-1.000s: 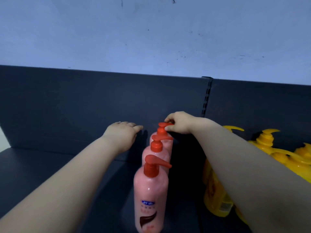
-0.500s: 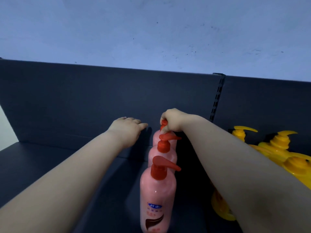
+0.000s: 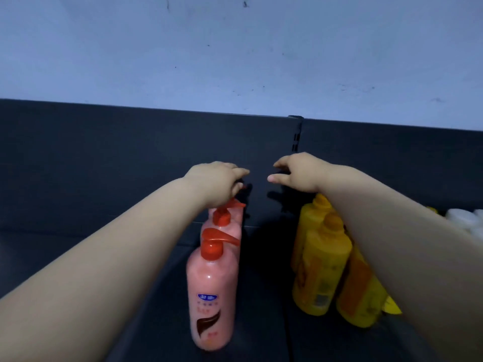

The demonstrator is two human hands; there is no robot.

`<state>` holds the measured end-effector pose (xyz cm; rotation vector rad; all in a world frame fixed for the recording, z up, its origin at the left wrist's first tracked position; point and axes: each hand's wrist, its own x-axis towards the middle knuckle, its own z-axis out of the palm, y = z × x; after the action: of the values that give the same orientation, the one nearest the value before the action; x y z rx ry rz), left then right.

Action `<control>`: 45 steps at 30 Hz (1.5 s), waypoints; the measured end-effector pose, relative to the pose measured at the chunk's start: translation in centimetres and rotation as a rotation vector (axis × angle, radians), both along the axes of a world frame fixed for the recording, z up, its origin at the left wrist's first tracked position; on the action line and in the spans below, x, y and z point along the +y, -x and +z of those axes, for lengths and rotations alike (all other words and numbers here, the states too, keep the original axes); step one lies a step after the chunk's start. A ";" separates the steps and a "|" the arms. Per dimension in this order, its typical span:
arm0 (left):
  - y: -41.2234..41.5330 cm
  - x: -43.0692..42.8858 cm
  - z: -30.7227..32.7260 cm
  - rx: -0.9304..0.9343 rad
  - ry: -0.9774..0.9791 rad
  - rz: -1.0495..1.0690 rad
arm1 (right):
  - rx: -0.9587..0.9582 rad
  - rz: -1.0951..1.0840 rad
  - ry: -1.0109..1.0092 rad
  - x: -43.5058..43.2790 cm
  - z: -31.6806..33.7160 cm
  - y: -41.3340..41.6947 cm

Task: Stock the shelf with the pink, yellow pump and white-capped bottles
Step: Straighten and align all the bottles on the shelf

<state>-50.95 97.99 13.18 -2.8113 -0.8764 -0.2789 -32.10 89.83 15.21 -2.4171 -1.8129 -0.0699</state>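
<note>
On the dark shelf (image 3: 104, 257) we see pink bottles (image 3: 213, 291) standing upright in single file, running back towards the rear panel. The left grip (image 3: 217, 181) lies over the rearmost red pump; whether it clasps it we cannot tell. The right grip (image 3: 298, 173) hovers released, fingers spread, above the yellow bottles (image 3: 324, 270) grouped to the right. White caps (image 3: 462, 218) show at the far right edge

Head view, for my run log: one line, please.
left hand: over rear pump of pink bottles | right hand: open, above yellow bottles | white caps: far right
</note>
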 end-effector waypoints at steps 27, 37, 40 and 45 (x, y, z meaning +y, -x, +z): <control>-2.4 -15.6 -14.4 -0.169 0.238 -0.246 | 0.407 -0.267 -0.293 -23.3 -14.9 6.5; -1.9 -16.3 -17.9 -0.204 0.261 -0.218 | 0.451 -0.266 -0.316 -24.0 -17.6 6.3; -3.8 -16.5 -17.7 -0.226 0.242 -0.192 | 0.465 -0.247 -0.326 -24.4 -17.2 4.0; -7.8 -17.0 -15.4 -0.385 0.153 -0.086 | 0.428 -0.172 -0.377 -24.5 -15.1 -1.6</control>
<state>-43.12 81.01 -2.17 -2.9941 -0.8810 -0.8205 -30.49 65.35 0.12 -2.1128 -1.2759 0.0787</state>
